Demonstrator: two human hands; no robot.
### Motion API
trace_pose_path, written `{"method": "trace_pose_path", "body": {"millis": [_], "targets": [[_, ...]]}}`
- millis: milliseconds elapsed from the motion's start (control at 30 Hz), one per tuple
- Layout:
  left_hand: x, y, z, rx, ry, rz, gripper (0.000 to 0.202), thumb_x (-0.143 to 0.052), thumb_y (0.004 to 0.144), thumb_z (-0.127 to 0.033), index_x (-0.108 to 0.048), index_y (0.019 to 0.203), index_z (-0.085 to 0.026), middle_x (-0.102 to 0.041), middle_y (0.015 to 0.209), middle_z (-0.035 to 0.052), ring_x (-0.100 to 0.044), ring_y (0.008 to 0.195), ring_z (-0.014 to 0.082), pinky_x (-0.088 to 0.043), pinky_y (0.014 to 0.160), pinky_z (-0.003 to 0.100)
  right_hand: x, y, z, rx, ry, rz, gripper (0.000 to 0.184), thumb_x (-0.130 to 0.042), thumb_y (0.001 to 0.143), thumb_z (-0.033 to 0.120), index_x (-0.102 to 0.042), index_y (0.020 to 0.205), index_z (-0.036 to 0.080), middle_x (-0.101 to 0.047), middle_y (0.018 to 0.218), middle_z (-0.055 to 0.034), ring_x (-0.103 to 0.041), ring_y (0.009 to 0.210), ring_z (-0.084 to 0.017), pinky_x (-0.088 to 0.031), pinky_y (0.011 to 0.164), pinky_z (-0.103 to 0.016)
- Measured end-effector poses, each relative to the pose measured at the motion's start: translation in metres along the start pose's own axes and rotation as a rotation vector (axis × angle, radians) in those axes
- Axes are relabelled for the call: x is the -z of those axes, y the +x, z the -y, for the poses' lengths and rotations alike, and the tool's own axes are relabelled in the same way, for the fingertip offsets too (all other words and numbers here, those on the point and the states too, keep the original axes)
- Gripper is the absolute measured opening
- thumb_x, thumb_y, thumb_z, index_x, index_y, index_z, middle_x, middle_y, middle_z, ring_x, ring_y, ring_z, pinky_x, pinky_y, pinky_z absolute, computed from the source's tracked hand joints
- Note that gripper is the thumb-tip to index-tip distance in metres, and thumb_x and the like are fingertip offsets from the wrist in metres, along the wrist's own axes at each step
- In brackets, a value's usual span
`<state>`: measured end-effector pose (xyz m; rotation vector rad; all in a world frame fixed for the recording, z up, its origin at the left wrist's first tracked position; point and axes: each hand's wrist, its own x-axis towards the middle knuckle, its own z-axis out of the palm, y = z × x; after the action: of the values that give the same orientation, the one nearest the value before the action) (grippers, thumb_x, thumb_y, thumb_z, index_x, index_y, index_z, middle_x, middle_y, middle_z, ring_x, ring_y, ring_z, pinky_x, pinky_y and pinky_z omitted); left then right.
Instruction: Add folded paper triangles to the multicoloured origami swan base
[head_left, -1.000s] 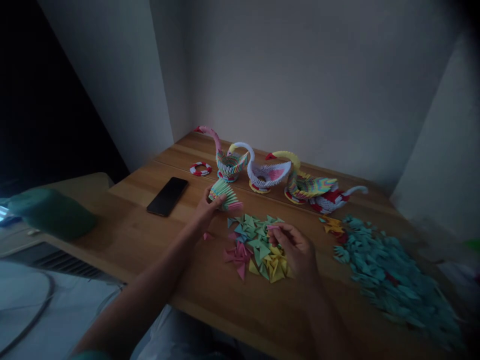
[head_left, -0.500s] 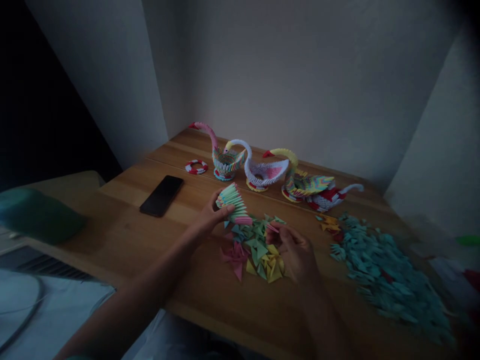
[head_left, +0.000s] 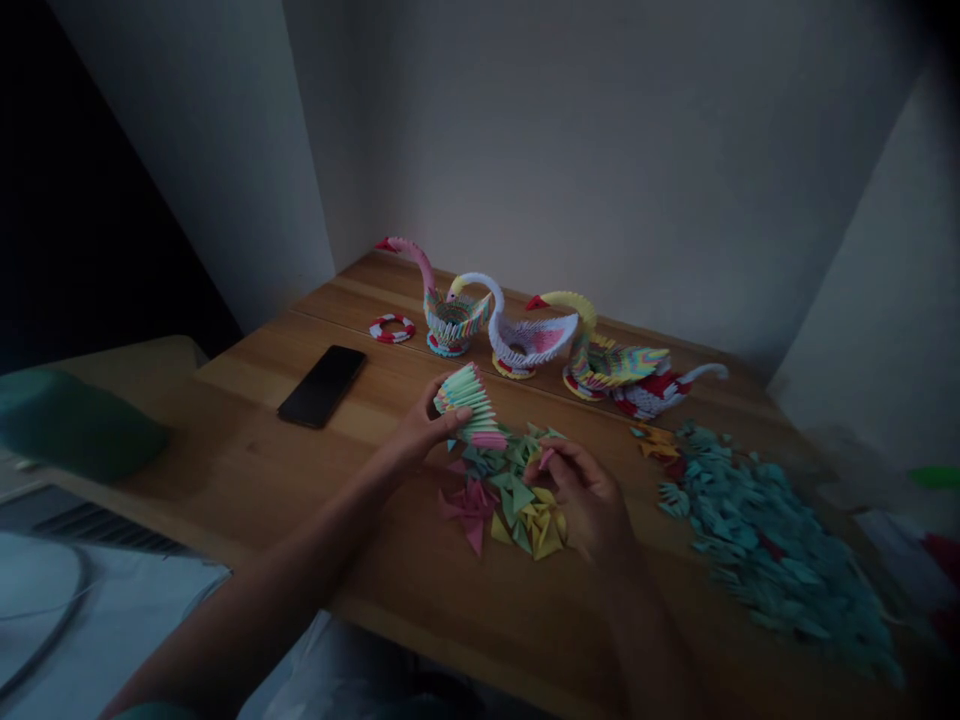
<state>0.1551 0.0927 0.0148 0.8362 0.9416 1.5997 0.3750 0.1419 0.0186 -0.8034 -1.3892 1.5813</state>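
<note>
My left hand [head_left: 426, 425] is closed around a ring-shaped body of folded paper pieces [head_left: 466, 395], pale green with a few pink pieces along its lower edge. To its right, my right hand [head_left: 589, 490] pinches a small pink folded paper piece [head_left: 546, 459] between thumb and fingers. The two are apart. Beneath and between the hands lies a loose heap of folded pieces: green ones [head_left: 514, 494], yellow ones [head_left: 546, 522] and pink ones [head_left: 472, 508].
Several paper swans [head_left: 525, 345] stand in a row along the back of the wooden table [head_left: 247, 440]. A red-and-white paper ring [head_left: 391, 328] and a black phone [head_left: 322, 386] lie to the left. A large teal pile of folded pieces [head_left: 780, 550] spreads at right, beside orange pieces [head_left: 657, 441].
In my right hand, the pink piece has turned and the fingers have shifted around it. My left hand keeps its hold on the paper body, nearly still.
</note>
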Motion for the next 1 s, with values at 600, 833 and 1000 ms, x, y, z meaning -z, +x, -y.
{"method": "trace_pose_path", "body": {"millis": [600, 833, 1000], "targets": [[0.001, -0.002, 0.003, 0.039, 0.000, 0.018, 0.076, -0.078, 0.073, -0.044, -0.042, 0.138, -0.030, -0.057, 0.109, 0.0049, -0.058, 0.084, 0.0138, -0.051, 0.072, 0.025, -0.003, 0.004, 0.005, 0.082, 0.046, -0.143, 0.032, -0.074, 0.076, 0.049, -0.058, 0.074, 0.021, -0.051, 0.059, 0.0052, -0.041, 0.045, -0.007, -0.032, 0.040, -0.019], [0.000, 0.000, 0.001, 0.047, -0.102, 0.031, 0.076, -0.078, 0.072, -0.047, -0.042, 0.137, -0.029, -0.058, 0.102, 0.0045, -0.058, 0.074, 0.0122, -0.051, 0.065, 0.026, -0.002, 0.006, 0.004, 0.057, 0.058, -0.175, 0.037, -0.085, 0.063, 0.036, -0.067, 0.093, 0.023, -0.064, 0.070, 0.0019, -0.057, 0.059, -0.012, -0.047, 0.054, -0.024], [0.002, 0.001, 0.005, 0.074, -0.098, 0.028, 0.076, -0.079, 0.071, -0.047, -0.043, 0.136, -0.030, -0.058, 0.106, 0.0054, -0.059, 0.076, 0.0123, -0.052, 0.068, 0.026, -0.002, 0.005, -0.001, 0.079, 0.009, -0.171, 0.025, -0.082, 0.067, 0.038, -0.066, 0.071, 0.020, -0.069, 0.072, -0.0016, -0.062, 0.064, -0.014, -0.051, 0.060, -0.028]]}}
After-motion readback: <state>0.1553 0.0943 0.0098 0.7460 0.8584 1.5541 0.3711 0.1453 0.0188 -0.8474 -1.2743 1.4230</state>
